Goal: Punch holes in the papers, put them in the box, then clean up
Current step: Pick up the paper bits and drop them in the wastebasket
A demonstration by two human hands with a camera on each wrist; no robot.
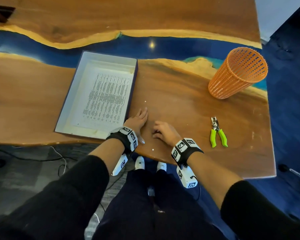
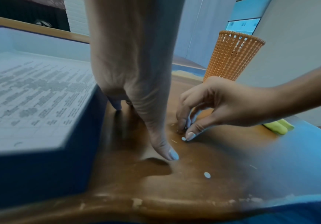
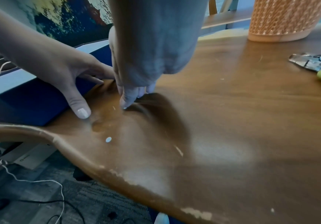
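Note:
A dark-blue box (image 1: 111,55) with a white inside holds a printed paper (image 1: 106,97). My left hand (image 1: 139,120) lies flat on the table against the box's right wall, fingers straight and thumb (image 2: 167,153) spread. Close beside it, my right hand (image 1: 163,132) has its fingers curled, and thumb and fingertips (image 2: 189,134) pinch at a small white paper dot (image 2: 183,138) on the wood. Another paper dot (image 2: 207,175) lies loose near the front edge, and one (image 1: 145,101) lies beyond my left fingers. The green-handled hole punch (image 1: 216,132) lies to the right, untouched.
An orange mesh basket (image 1: 237,73) stands upright at the back right, near the table's right edge. The wooden table (image 1: 189,104) has a blue resin band across its middle. Its curved front edge runs just below my wrists, with cables on the floor at the left.

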